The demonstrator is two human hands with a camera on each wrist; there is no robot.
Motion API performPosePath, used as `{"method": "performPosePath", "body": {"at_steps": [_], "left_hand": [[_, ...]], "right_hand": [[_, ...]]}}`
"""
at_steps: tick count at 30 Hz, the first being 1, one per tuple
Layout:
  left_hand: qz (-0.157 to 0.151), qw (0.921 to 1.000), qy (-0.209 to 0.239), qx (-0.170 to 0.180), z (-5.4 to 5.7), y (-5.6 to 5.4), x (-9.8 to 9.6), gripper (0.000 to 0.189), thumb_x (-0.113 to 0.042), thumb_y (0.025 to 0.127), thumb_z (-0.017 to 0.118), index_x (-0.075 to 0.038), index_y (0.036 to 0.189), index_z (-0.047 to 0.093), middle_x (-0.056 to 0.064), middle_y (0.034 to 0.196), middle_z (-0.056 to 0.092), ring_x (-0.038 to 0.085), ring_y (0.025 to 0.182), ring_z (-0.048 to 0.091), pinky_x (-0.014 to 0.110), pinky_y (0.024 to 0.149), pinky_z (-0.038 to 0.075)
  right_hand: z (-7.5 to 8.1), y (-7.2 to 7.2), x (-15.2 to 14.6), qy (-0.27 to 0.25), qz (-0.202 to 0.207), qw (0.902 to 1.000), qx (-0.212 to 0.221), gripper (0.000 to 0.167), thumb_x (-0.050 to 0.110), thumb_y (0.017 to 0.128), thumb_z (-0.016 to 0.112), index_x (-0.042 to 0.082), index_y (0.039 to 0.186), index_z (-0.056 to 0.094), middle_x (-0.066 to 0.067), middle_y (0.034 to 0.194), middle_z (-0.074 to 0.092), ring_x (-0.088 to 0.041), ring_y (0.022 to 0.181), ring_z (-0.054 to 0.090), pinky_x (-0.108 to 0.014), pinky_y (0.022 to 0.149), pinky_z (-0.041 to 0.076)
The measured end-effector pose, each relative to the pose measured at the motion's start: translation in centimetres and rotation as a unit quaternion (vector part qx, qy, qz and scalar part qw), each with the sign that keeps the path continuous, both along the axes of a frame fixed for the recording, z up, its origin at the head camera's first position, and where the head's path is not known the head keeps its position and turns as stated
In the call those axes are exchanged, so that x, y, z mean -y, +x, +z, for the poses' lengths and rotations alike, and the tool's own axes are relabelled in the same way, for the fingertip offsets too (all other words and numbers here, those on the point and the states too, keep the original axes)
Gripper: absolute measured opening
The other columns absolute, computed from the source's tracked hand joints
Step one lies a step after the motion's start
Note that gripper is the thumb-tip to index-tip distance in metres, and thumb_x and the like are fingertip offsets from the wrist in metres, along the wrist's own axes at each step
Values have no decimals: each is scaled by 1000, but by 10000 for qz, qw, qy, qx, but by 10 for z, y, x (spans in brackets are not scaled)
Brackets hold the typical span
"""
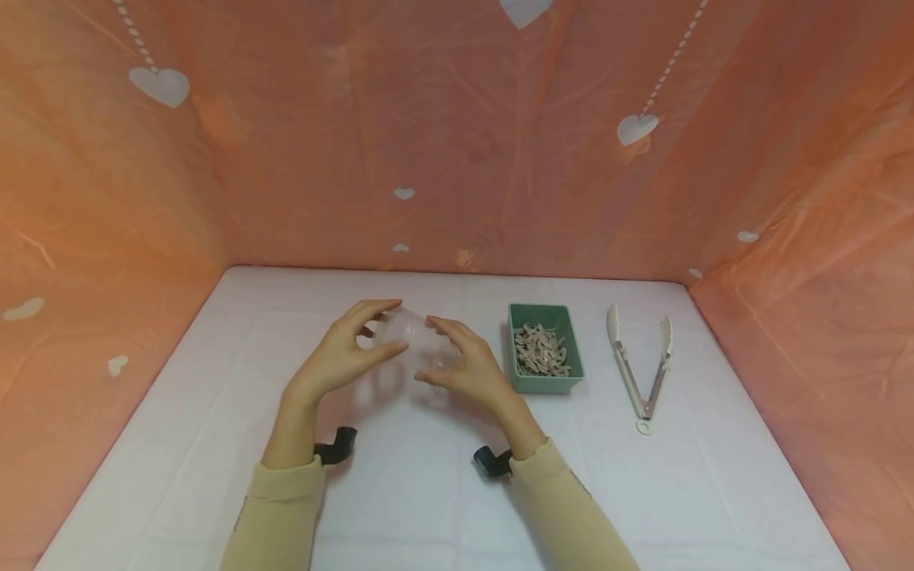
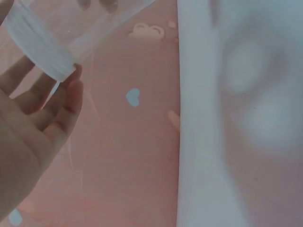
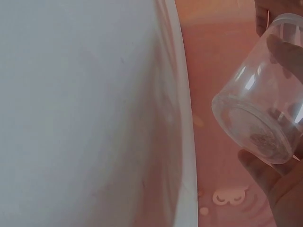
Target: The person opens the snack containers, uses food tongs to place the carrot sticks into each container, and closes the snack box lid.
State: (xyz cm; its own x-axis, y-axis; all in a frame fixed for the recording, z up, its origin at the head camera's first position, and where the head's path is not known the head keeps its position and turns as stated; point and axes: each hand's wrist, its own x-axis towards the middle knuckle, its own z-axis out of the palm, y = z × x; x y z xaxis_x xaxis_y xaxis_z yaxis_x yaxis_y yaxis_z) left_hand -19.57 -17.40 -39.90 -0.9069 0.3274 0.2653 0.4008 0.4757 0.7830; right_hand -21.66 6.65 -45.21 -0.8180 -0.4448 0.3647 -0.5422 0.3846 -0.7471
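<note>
Between both hands, raised above the white table, is a clear plastic jar [image 3: 258, 92], tilted on its side with its round base toward the right hand. My left hand [image 1: 341, 353] grips the end with the whitish lid [image 2: 40, 45], its fingers curved about the rim. The right hand [image 1: 471, 369] holds the jar's body and base, thumb on one side and fingers on the other. In the head view the jar is faint and partly covered by fingers. Whether the lid is screwed tight, I cannot tell.
Right of the hands stands a green rectangular tub [image 1: 548, 385] with many small greyish curved pieces [image 1: 541, 350]. Farther right lie spread tongs [image 1: 646, 396] with pale tips. A white cloth covers the table [image 1: 400, 515]; an orange curtain [image 1: 443, 143] with hearts surrounds it.
</note>
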Motion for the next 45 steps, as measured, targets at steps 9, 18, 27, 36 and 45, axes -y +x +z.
{"method": "performPosePath", "body": {"at_steps": [9,18,27,36,45], "left_hand": [[767,9970,-16,50,-1,-1,-11,61,-38,94,78,-10,145,58,8,135,61,28,116,58,45,90,50],[1484,9873,-546,139,-4,1,-24,71,-63,96,63,-11,143,57,6,132,60,28,115,58,51,88,51],[-66,9998,-38,203,-4,0,-11,72,-28,99,72,-10,159,37,11,163,32,33,150,31,62,116,34],[-679,9969,147,-374,-5,-2,-1,65,-7,95,73,-9,154,47,12,159,43,32,147,38,59,108,42],[-131,9996,95,-238,-4,-2,-2,59,-16,95,76,-8,149,55,11,149,53,31,131,51,49,99,47]], "right_hand": [[1,1,2,-55,-187,9996,-199,85,19,77,94,10,151,53,-10,144,61,-28,134,57,-46,114,46],[-2,3,2,-66,-346,9990,-293,85,18,75,95,5,149,54,-12,143,61,-30,134,57,-49,113,47],[-3,1,1,-38,-401,9980,-487,85,17,74,96,4,148,55,-12,141,62,-31,132,59,-49,111,48],[-3,0,0,14,-260,9987,-446,86,19,75,96,8,149,54,-11,141,62,-29,132,58,-47,113,47],[-4,0,0,112,-233,9993,-273,87,21,76,95,12,151,53,-9,143,61,-27,136,56,-44,116,44]]}}
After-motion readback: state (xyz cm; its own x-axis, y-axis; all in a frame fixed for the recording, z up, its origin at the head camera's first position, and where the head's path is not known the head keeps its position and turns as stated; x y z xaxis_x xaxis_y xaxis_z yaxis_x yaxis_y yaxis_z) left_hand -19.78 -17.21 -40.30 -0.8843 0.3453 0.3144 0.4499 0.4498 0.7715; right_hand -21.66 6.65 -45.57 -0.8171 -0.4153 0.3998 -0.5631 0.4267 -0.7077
